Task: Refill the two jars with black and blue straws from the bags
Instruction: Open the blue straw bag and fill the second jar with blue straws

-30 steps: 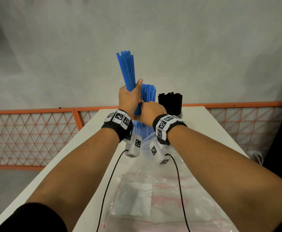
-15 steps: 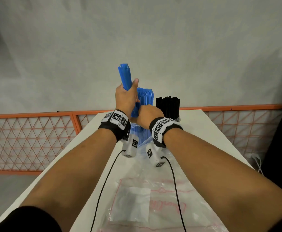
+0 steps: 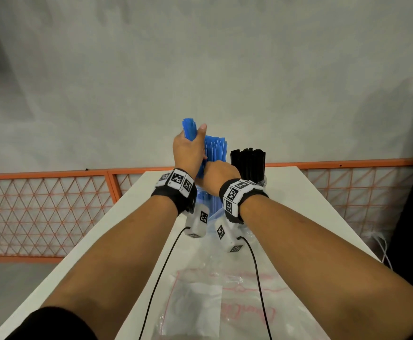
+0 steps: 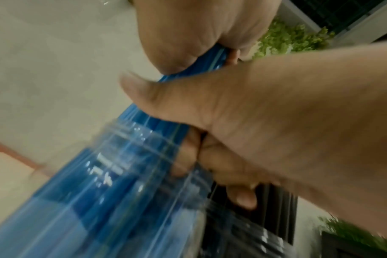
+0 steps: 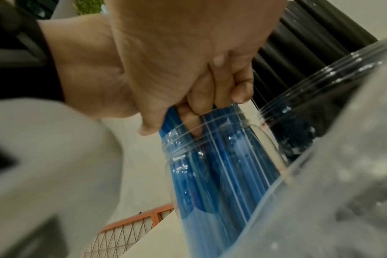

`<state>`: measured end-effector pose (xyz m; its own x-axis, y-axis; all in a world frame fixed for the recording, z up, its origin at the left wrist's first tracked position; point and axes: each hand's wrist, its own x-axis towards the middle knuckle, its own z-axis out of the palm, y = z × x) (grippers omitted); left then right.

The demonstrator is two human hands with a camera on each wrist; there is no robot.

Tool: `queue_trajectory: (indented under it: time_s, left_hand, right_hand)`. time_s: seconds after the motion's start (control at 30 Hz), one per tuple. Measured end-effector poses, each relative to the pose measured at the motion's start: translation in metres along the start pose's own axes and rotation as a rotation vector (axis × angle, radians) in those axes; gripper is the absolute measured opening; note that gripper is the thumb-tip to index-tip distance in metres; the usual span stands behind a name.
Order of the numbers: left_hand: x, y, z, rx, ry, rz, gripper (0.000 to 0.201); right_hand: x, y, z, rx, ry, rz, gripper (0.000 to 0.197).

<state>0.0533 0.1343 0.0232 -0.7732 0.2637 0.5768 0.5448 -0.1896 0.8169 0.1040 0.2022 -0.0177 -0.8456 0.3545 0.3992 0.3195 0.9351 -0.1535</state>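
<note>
My left hand [image 3: 188, 150] grips the top of a bundle of blue straws [image 3: 189, 128] held upright over the clear jar [image 3: 206, 201]. Below it, my right hand [image 3: 221, 174] curls round the same bundle at the jar's mouth. In the right wrist view the right hand [image 5: 188, 78] has thumb and fingers round the blue bundle [image 5: 169, 118], its fingertips just inside the jar's rim [image 5: 210, 137]. More blue straws [image 3: 216, 153] stand in that jar. To its right a second jar holds black straws [image 3: 248, 163]. The left wrist view shows both hands on the bundle [image 4: 188, 73].
An emptied clear zip bag [image 3: 225, 290] with red print lies on the white table [image 3: 131, 217] between my forearms. Wrist-camera cables hang over it. An orange mesh fence [image 3: 53, 204] runs behind and beside the table, before a grey wall.
The blue bundle has slid lower into the jar, and less of it sticks up above the straws standing there. Both hands keep their grip.
</note>
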Motion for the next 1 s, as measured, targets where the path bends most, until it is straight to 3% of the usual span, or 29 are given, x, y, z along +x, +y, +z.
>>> queue_trajectory:
  time_s: [0.17, 0.33, 0.5, 0.63, 0.73, 0.8, 1.0]
  left_hand:
    - [0.008, 0.014, -0.009, -0.042, -0.131, -0.019, 0.036]
    - [0.017, 0.024, -0.014, -0.041, -0.075, 0.047, 0.037]
    - [-0.001, 0.008, -0.008, 0.132, -0.034, 0.172, 0.045]
    - [0.011, 0.006, -0.020, 0.523, -0.043, 0.320, 0.038]
    - [0.015, -0.001, -0.035, 0.685, -0.182, 0.405, 0.032]
    - [0.011, -0.011, -0.040, 0.773, -0.315, 0.375, 0.038]
    - [0.017, -0.009, -0.044, 0.928, -0.540, 0.255, 0.054]
  right_hand:
    - [0.000, 0.000, 0.001, -0.041, 0.000, 0.010, 0.039]
    - [-0.002, -0.003, 0.008, -0.049, 0.018, -0.048, 0.055]
    - [0.002, -0.005, 0.007, 0.002, -0.020, 0.017, 0.050]
    - [0.002, -0.003, 0.009, 0.010, 0.011, 0.009, 0.047]
    - [0.001, -0.005, 0.008, -0.014, 0.004, -0.009, 0.050]
    - [0.000, -0.005, 0.006, -0.001, 0.009, -0.018, 0.052]
    - [-0.002, -0.003, 0.005, -0.002, 0.001, -0.024, 0.047]
